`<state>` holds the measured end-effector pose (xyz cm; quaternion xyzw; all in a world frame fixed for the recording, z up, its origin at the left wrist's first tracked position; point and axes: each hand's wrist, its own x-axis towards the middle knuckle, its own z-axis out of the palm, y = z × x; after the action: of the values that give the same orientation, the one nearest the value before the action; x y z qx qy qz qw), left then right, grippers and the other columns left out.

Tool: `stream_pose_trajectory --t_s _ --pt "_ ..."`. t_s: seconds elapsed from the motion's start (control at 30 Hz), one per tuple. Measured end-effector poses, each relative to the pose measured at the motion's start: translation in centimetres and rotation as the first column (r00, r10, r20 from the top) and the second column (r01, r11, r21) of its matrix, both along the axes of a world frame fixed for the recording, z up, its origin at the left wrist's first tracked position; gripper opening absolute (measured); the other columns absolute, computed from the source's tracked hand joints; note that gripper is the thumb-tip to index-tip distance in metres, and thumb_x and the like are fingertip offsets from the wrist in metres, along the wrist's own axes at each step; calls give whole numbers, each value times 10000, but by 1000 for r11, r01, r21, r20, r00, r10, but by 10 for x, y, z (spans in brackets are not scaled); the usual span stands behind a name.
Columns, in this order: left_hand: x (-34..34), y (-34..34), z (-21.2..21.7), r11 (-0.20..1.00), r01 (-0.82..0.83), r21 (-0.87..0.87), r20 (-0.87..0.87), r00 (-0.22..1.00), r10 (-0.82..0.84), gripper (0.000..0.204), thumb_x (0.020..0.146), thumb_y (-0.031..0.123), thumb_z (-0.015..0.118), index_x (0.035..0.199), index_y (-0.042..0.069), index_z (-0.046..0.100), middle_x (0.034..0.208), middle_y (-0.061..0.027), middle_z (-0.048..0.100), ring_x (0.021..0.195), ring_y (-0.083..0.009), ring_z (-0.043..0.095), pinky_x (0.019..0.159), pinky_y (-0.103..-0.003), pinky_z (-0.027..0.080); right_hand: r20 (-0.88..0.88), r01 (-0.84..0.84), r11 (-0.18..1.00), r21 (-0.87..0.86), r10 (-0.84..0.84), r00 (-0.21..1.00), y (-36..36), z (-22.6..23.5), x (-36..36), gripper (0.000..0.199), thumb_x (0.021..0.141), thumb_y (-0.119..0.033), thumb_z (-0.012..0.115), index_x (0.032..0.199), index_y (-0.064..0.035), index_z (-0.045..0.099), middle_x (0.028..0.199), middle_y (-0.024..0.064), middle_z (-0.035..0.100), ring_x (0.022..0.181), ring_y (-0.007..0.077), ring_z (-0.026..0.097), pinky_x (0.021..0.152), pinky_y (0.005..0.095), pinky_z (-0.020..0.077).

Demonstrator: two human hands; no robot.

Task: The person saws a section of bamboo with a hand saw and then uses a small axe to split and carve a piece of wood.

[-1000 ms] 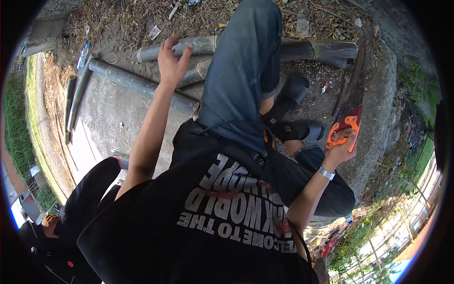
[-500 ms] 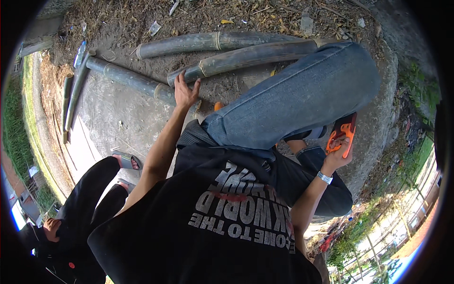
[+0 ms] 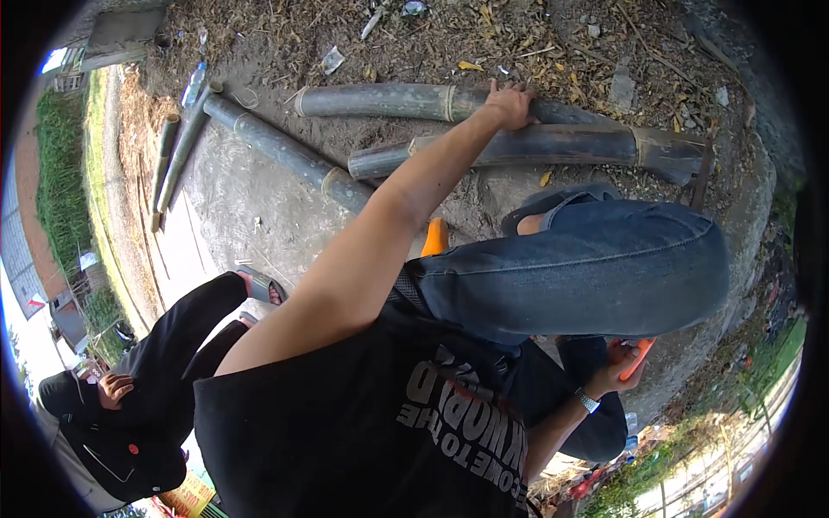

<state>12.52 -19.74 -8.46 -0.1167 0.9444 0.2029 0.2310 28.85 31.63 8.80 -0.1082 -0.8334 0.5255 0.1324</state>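
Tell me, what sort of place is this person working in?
Most likely an outdoor roadside yard or work patch: thick bamboo poles lie on bare ground strewn with dry leaves and litter, beside a concrete slab, with grass along the edge.

Left hand point(image 3: 509, 104) moved from frame centre up to the top bamboo pole point(image 3: 380, 101); raised knee point(image 3: 604, 268) swung down to right of frame.

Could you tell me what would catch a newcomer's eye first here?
The left hand reaches out onto the bamboo poles lying on littered dirt at the top. At lower right, the right hand grips an orange handle beside the bent knee. A second person crouches lower left.
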Motion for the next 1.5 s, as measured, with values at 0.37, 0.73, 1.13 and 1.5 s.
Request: stream_pose_trajectory --t_s 0.37,0.73,1.13,1.5 --pt "12 11 -2 946 228 -232 -130 956 -263 1043 843 447 838 1678 190 268 1607 -179 453 1477 -344 439 1235 -581 317 23 202 969 145 -207 978 6 -6 -13 555 1013 -359 688 1276 129 687 1174 248 750 990 290 749 855 407 610" --pt "0 -7 44 969 193 -155 -69 976 -206 1056 634 395 969 1467 48 422 1328 -221 582 1294 -402 561 1077 -504 506 -86 274 960 -58 -278 957 23 16 0 373 1034 -313 627 855 12 657 709 17 609 611 96 566 537 236 448" --pt "12 -97 445 960 -243 140 -889 396 229 962 649 321 991 1416 -52 545 1224 -203 709 1090 -287 716 968 -396 577 -155 260 890 -374 -336 929 -4 41 -26 304 1086 -213 547 854 -22 593 638 26 567 503 83 510 466 252 433" --pt "34 -147 480 271 260 927 -312 134 940 480 904 286 790 1268 -5 677 1241 -124 699 1168 -287 672 1065 -486 531 -143 255 853 -456 -353 925 0 33 -22 278 1065 -177 566 1049 67 698 639 21 600 508 76 541 484 251 467"
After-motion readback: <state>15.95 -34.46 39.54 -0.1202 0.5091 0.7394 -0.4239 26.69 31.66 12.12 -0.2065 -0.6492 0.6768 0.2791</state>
